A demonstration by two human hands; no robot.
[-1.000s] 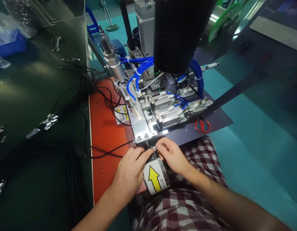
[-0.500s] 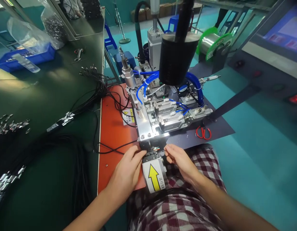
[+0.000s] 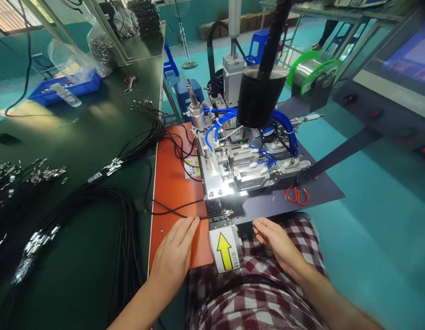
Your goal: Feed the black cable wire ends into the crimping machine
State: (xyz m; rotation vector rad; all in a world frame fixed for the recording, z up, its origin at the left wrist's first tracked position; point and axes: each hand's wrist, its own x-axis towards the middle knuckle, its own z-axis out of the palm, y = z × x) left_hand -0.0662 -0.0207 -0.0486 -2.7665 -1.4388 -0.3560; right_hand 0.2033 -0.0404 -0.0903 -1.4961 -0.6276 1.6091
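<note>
Across the orange base plate runs a thin black cable. Its end lies in the black carrier on the machine's front track, with fine coloured wires sticking out to the right. My left hand is over the plate, fingers stretched out and tips at the cable just left of the carrier. Whether they press on it is not clear. Right of the wire ends, apart from them, my right hand hovers above my lap with curled fingers and thumb against index; nothing shows between them.
Ahead stands the bench machine with blue air tubes and a black nozzle overhead. Red-handled scissors lie on its right plate. Bundled black cables and a blue tray occupy the left table. A screen panel stands right.
My right hand has let go of the wire ends and drawn away to the right. My left hand has slid left along the cable, off the carrier. The view has shifted and lifted.
</note>
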